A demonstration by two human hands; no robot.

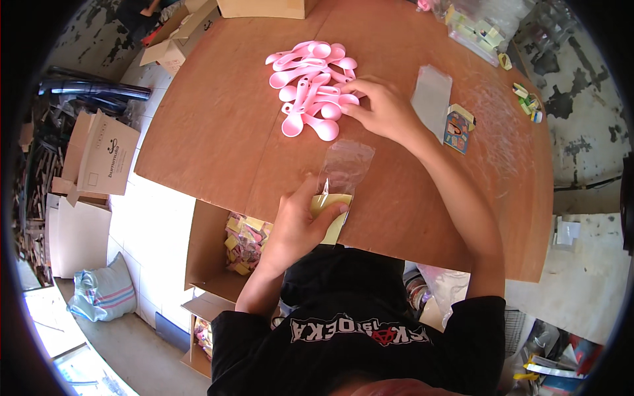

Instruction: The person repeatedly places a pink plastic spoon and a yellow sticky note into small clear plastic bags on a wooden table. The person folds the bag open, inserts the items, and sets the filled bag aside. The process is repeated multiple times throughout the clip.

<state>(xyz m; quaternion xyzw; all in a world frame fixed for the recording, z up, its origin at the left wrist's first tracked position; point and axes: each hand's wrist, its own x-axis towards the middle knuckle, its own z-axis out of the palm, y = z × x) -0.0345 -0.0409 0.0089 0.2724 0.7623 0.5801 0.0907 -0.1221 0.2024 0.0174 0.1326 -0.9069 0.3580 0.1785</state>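
A pile of pink plastic measuring spoons (307,105) lies toward the far middle of the brown table. My right hand (378,105) is at the pile's right edge, its thumb and fingers closed around a pink spoon (348,99) that still rests among the others. Nearer the table's front edge, my left hand (298,221) grips a clear plastic bag (350,160) with a yellow card (333,226) in its lower part. The thumb presses on the card, and the bag's upper end points toward the spoons.
Right of the pile lie a stack of clear bags (432,99) and a small stack of printed cards (457,129). Loose plastic film (498,125) spreads beyond them. Below the table's front left edge, an open carton (206,247) holds several packed bags (246,241).
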